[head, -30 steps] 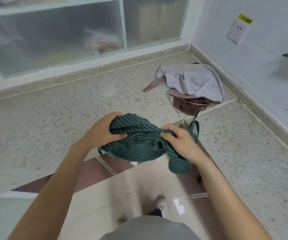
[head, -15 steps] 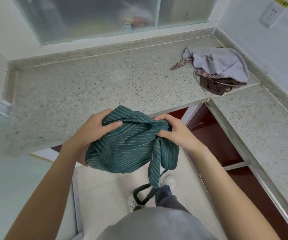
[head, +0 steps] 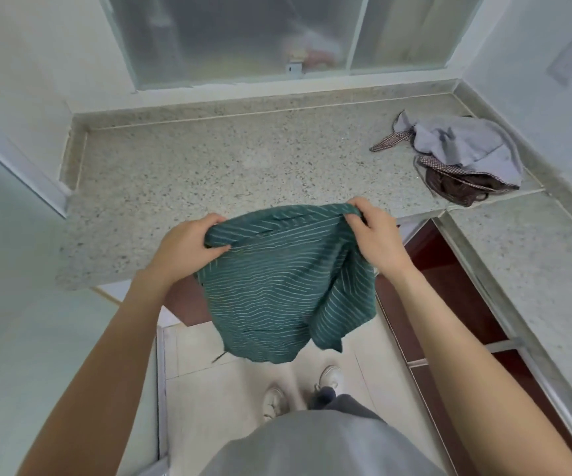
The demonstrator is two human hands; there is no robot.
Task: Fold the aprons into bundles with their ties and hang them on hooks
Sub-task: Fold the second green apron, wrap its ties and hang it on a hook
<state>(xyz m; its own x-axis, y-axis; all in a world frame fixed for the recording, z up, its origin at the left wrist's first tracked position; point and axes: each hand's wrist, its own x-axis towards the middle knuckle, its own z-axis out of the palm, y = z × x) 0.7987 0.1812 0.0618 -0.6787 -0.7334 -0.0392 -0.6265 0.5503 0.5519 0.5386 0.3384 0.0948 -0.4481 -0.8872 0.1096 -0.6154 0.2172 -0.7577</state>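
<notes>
Fingers of my left hand (head: 188, 249) and right hand (head: 375, 235) pinch the top edge of the dark green white-striped cloth apron (head: 284, 290), which hangs in the air just in front of the speckled granite counter (head: 209, 170). To fold it well, I judge I should pull that edge taut and level, then lay it flat on the counter before doubling it. Another crumpled grey and brown checked apron pile (head: 466, 159) waits near the counter's corner.

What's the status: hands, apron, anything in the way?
Left hand, right hand both grip green apron, hanging unfolded. Not bundled yet. Nothing blocking.
</notes>
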